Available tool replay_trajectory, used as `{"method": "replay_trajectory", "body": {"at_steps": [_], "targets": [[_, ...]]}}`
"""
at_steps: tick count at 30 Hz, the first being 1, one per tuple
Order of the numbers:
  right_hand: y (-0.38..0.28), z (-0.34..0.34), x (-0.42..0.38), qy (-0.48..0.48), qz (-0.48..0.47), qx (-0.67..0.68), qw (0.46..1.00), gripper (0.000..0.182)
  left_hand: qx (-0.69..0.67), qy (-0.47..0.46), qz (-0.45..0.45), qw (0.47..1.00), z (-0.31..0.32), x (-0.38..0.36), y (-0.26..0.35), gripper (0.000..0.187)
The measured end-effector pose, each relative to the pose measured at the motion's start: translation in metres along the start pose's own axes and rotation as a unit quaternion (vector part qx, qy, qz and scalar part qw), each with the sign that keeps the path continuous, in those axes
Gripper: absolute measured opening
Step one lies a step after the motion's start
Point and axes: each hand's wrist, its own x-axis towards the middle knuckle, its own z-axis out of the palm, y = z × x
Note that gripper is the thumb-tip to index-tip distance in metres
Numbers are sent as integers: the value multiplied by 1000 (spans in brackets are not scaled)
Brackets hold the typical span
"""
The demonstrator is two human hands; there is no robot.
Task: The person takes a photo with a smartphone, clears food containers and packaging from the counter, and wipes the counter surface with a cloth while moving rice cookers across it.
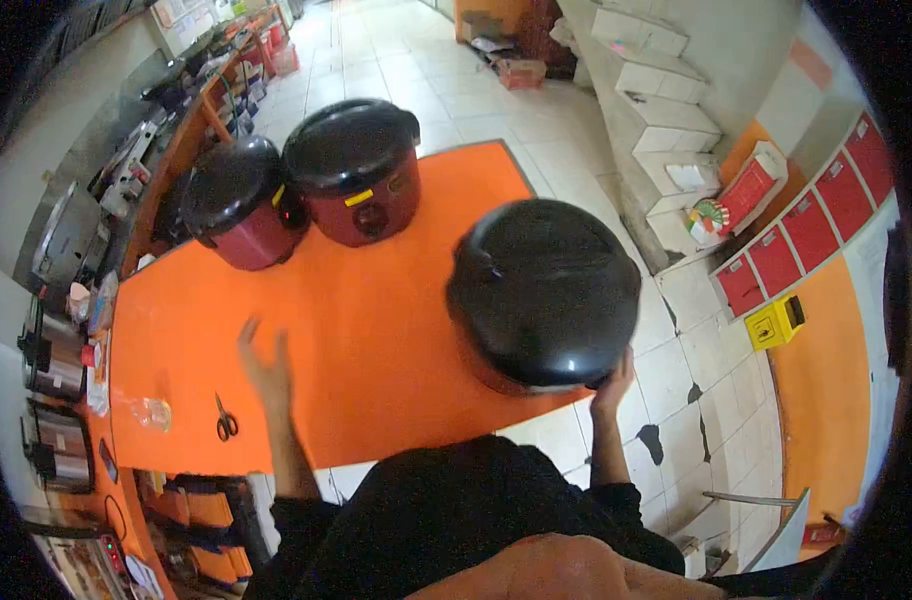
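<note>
A large rice cooker [546,290] with a shiny black lid stands at the right edge of the orange tabletop [366,330]. Against its lower right side is my right hand [614,385], gripping the cooker near its side handle; some fingers are hidden behind the body. My left hand [266,368] hovers above the tabletop, slightly blurred, fingers apart and holding nothing. Two maroon rice cookers with black lids, a smaller one [251,235] and a larger one [361,205], sit side by side at the back left. Scissors [225,420] lie left of my left hand.
A clear roll of tape [156,413] lies near the table's left edge. Steel-sided cookers [61,445] line the far left. White steps [666,120] rise at the back right. A yellow box [774,323] and red panels [801,230] are along the right wall.
</note>
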Motion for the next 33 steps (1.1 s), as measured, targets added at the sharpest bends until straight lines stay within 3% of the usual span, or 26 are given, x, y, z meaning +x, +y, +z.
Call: {"method": "replay_trajectory", "body": {"at_steps": [1, 2, 3, 4, 7, 9, 11, 14, 17, 20, 22, 23, 25, 27, 28, 31, 33], "targets": [[-24, 20, -18, 2, 25, -22, 999, 32, -76, -87, 59, 992, 10, 17, 77, 37], [-8, 26, -19, -19, 13, 0, 1000, 32, -130, -156, 129, 971, 20, 27, 132, 40], [-11, 40, -26, -37, 11, 14, 999, 33, -161, -227, 223, 934, 28, 39, 175, 47], [-15, 54, -33, -54, 8, 30, 998, 33, -159, -270, 258, 914, 38, 47, 208, 52], [6, 66, -45, -147, -85, -92, 981, 32, -100, -333, 320, 881, 70, 55, 240, 63], [12, 74, -57, -253, -208, -199, 924, 27, -22, -310, 353, 882, 85, 53, 236, 71], [15, 85, -77, -359, -261, -337, 830, 30, 12, -315, 340, 886, 79, 60, 234, 68], [27, 98, -80, -455, -372, -362, 724, 34, 40, -302, 325, 895, 67, 63, 224, 63], [55, 99, -13, -430, -439, -345, 709, 33, 62, -306, 302, 901, 44, 65, 212, 58], [38, 95, 70, -266, -381, -380, 800, 31, 71, -307, 260, 913, 26, 66, 199, 51], [43, 100, 104, -76, -387, -434, 810, 23, 65, -304, 224, 924, 17, 68, 188, 46], [47, 105, 103, -165, -309, -433, 831, 24, 47, -299, 195, 933, 15, 68, 184, 42], [50, 133, 78, -364, -187, -401, 820, 26, 57, -289, 178, 939, 9, 70, 176, 42], [59, 159, 19, -495, -286, -326, 753, 28, 67, -294, 144, 943, 5, 70, 176, 41], [55, 170, 0, -506, -425, -272, 699, 28, 66, -291, 127, 946, 4, 70, 175, 41], [69, 208, 22, -470, -438, -250, 724, 32, 59, -280, 64, 956, 0, 72, 165, 42], [54, 226, 64, -469, -485, -284, 681, 34, 45, -276, 8, 960, 1, 74, 155, 42]]}}
